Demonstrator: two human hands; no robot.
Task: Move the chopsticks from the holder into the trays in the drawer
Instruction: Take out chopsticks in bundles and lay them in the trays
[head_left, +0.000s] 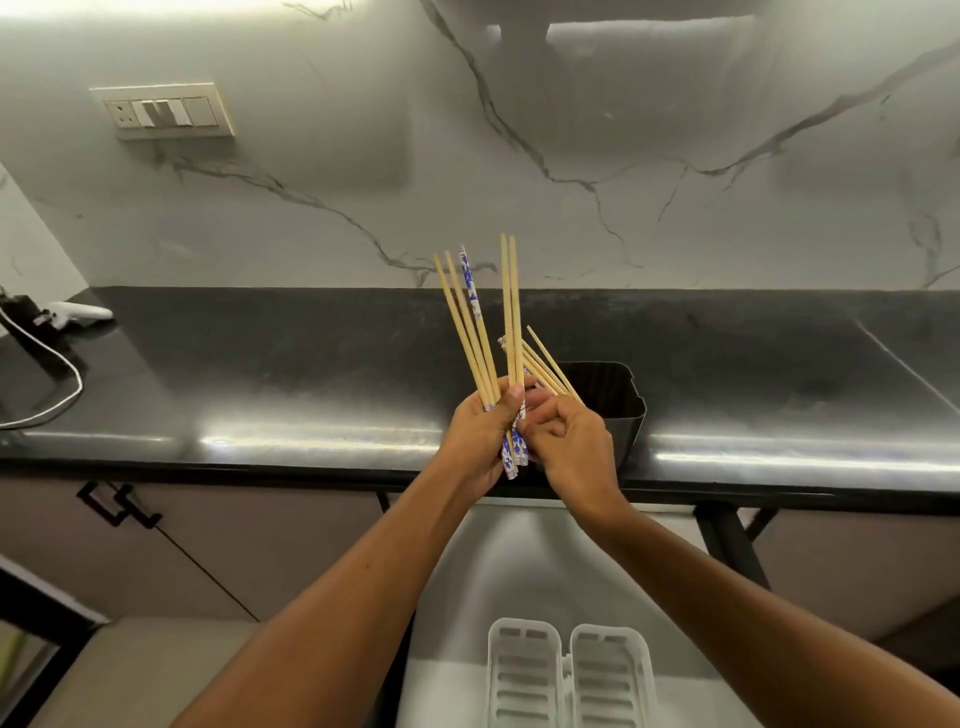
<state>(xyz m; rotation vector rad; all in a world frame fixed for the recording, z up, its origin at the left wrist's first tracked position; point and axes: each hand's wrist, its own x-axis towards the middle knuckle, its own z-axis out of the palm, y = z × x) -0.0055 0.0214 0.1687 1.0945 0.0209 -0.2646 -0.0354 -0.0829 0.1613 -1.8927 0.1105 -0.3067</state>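
The chopsticks (480, 332) are in my hands, in the middle of the frame, above the front edge of the black counter (260, 374). My left hand (480, 434) has its fingers and thumb curled around a bundle of them; the sticks fan upward, and some have blue and white patterned ends that come out below my palm. My right hand (574, 441) is just beside the left one, touching it, and its curled fingers pinch a few more sticks that lean to the right. Behind my right hand stands the dark holder (621, 395) on the counter. At the bottom of the frame, two white trays (569, 675) lie side by side in the open drawer (467, 597). In the upper left, a switch plate (163, 110) sits on the marble wall (623, 156).
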